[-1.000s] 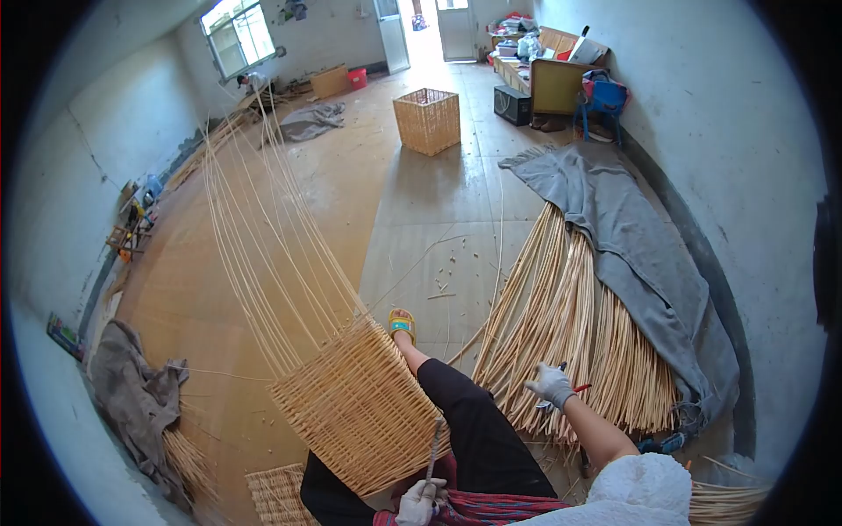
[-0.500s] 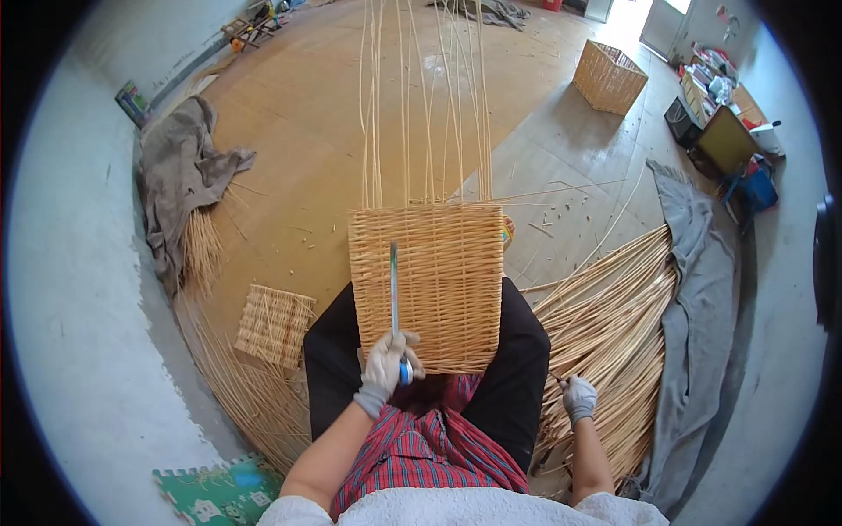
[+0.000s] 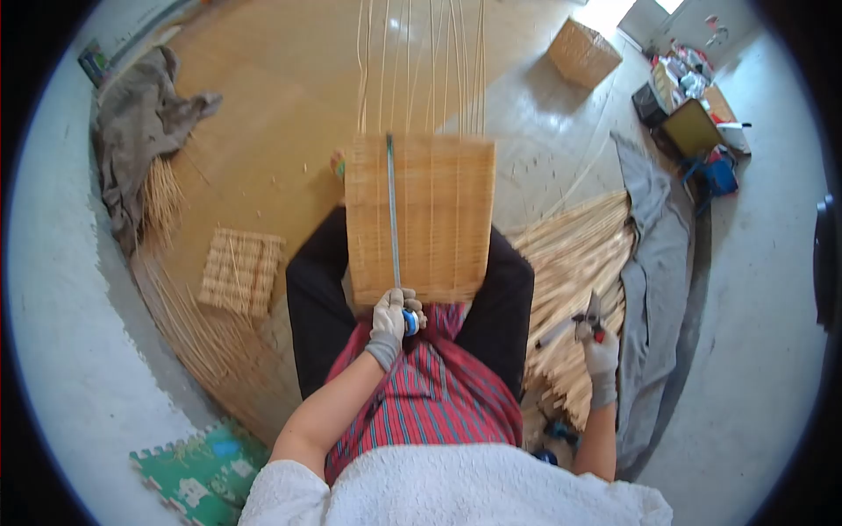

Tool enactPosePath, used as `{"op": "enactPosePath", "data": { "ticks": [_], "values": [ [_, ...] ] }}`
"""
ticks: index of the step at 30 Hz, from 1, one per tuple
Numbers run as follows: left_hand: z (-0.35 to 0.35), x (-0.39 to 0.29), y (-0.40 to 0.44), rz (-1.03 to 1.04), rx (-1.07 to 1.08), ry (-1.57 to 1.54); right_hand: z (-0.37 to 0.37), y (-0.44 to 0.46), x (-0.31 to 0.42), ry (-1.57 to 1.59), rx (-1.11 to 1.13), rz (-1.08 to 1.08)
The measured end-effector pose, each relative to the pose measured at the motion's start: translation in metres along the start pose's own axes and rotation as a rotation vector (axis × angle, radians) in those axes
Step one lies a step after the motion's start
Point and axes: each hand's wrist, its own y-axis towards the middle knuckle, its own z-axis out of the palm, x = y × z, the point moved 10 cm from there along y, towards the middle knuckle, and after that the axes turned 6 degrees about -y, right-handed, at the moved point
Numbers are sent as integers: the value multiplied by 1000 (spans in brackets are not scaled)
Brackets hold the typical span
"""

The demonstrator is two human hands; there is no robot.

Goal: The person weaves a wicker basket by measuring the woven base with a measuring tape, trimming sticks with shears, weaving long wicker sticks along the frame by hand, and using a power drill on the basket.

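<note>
A woven wicker panel (image 3: 443,219) lies across the lap between the knees, with long loose canes (image 3: 430,66) running from its far edge. My gloved left hand (image 3: 399,317) is closed around a blue tape measure (image 3: 410,323) at the near edge. Its extended blade (image 3: 394,210) lies along the left part of the panel, reaching about the far edge. Over the cane bundle at the right, my gloved right hand (image 3: 600,351) holds pruning shears (image 3: 594,317), whose blades point away from me.
Peeled canes (image 3: 570,254) lie under a grey cloth (image 3: 653,289) at the right. A small woven piece (image 3: 241,272), more canes (image 3: 197,324) and another cloth (image 3: 140,131) are at the left. A box-shaped basket (image 3: 583,54) stands farther off; a green mat (image 3: 202,469) lies at lower left.
The blade, earlier raised over the panel, now reaches its far edge. My right hand has risen over the canes, and the shears now show clearly. The view has shifted.
</note>
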Motion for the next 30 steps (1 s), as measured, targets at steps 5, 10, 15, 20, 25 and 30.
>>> {"op": "enactPosePath", "data": {
  "ticks": [5,10,15,20,25,30],
  "values": [
    [-45,34,-7,-115,-190,166,77,-33,105,-533,250,-411],
    [-42,36,-2,-135,-205,106,142,-34,41,351,123,-123],
    [-44,39,3,-177,-173,61,145,-5,29,404,62,-80],
    [-38,36,1,-159,-107,201,188,31,96,554,219,-37],
    [-42,40,10,-19,-96,194,258,128,93,644,148,21],
    [-12,20,-12,6,-34,393,278,135,75,545,121,270]
  ]
}}
